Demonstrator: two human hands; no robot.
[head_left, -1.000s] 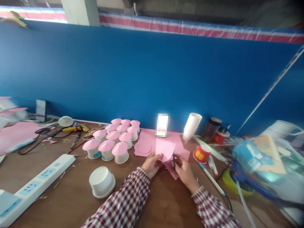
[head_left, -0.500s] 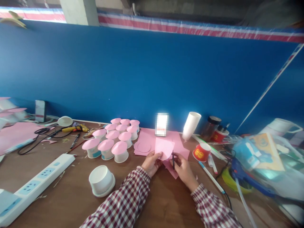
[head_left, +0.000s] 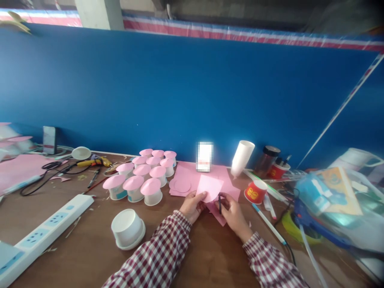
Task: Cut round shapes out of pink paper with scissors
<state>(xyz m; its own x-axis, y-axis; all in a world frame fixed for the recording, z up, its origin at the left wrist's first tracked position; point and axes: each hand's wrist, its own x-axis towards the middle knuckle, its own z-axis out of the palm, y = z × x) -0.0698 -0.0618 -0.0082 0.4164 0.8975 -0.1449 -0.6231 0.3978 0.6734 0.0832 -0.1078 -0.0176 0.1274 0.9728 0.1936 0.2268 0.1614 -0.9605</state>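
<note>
Between thumb and fingers, my left hand point(head_left: 194, 205) pinches a sheet of pink paper point(head_left: 209, 188) at its lower left. My right hand point(head_left: 234, 213) is closed around scissors point(head_left: 220, 205), whose dark handle shows at the paper's lower right edge; the blades are mostly hidden. Under and behind my hands lie more pink paper sheets point(head_left: 181, 170), the top one bearing a round outline or cut circle at its left. To the left stand several white paper cups topped with pink paper cones point(head_left: 142, 171).
Nearer on the left are upturned white bowls point(head_left: 127, 226) and a power strip point(head_left: 45, 232). On the right stand a red paper cup point(head_left: 255, 192), a stack of white cups point(head_left: 242, 156), a marker point(head_left: 270, 225) and a bulky plastic bag point(head_left: 333, 196). A blue partition point(head_left: 192, 88) rises behind.
The pink paper in my left hand has tilted and moved slightly right. My right hand and the scissors have shifted a little right with it. Both grips stay the same.
</note>
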